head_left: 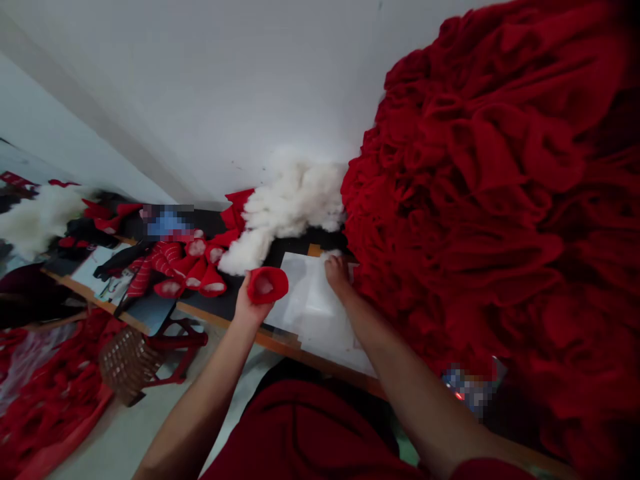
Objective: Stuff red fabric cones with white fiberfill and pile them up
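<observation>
My left hand [247, 303] is closed around a red fabric tube [269, 285] whose open end faces up toward me, with some white filling showing inside. My right hand [337, 272] has its fingers curled over a small tuft of white fiber stuffing [330, 255], above the clear plastic sheets [310, 300] on the table. Beyond both hands, a large heap of fluffy white stuffing [300, 193] rests against the wall. To the left of my left hand lie several red stuffed pieces [195, 270], their open ends showing white filling.
A tall pile of red fabric [475, 187] rises along the right side. The black table [220, 305] has a wooden front edge. At the left stand a brown woven stool [131, 363] and more white stuffing [43, 217]. Red pieces [55, 393] cover the floor at lower left.
</observation>
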{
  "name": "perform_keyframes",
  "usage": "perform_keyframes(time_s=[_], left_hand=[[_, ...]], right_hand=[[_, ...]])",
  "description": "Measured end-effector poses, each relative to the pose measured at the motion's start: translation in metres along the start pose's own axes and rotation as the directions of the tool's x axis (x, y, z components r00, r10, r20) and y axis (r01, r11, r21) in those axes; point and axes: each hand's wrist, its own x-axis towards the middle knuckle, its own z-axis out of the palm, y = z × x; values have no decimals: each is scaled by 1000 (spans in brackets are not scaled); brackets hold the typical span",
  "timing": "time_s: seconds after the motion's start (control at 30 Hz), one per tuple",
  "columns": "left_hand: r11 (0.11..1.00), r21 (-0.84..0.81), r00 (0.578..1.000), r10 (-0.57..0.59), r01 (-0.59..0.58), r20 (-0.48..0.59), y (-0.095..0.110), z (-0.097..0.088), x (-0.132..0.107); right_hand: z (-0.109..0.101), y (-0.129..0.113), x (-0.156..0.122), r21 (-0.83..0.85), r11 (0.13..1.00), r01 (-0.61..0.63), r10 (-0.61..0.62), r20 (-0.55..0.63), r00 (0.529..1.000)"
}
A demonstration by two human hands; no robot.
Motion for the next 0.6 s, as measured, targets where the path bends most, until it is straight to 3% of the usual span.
perform_keyframes(time_s=[0.13,0.27,0.37,0.5,0.6], left_hand=[[1000,-10,1000,-6,6,-10,-4,13,12],[1000,10,1000,-17,17,8,-17,32,10],[998,62,999,-35,33,40,-32,46,-2],[971,212,974,-148,110,171,-58,62,-27],[966,221,923,-204,136,327,-77,71,-43]], right_hand=[[-35,-26,-21,68,998,14,-12,-20,1000],[-101,-65,-73,399,906,140,-3,-326,945],[-139,-87,-108,419,889,186,23,-447,894],[-148,-103,-119,180,942,284,-201,-375,905],[-143,-107,-116,48,960,275,-255,-250,934]])
